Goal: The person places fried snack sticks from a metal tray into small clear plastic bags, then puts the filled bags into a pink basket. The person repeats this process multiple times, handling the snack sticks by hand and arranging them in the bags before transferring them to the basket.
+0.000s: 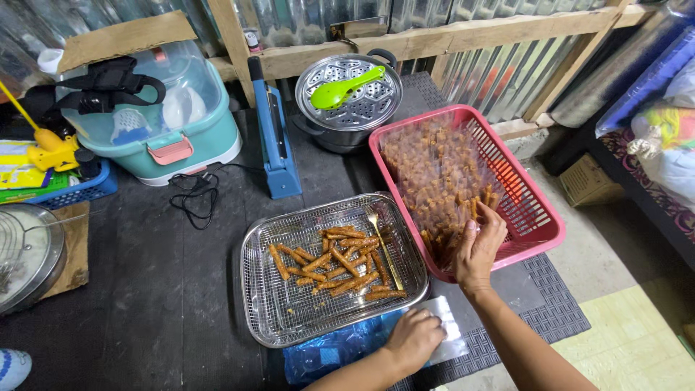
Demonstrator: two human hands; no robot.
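**Hands at the tray and the basket**

Down front, the left hand (414,339) lies flat, fingers spread and released, pressing a clear plastic bag (447,329) onto the black floor mat (159,289), with blue plastic (329,353) just beside it. Right hand (479,250) is up in the pink basket (539,217), fingers curled around a clear packet of fried sticks (452,217) at the near end of the pile. Between them sits the steel tray (268,318), its wire rack carrying loose fried sticks (337,262) and a gold fork (378,235). Beyond, a steamer pot (347,108) holds a green spoon (347,88).
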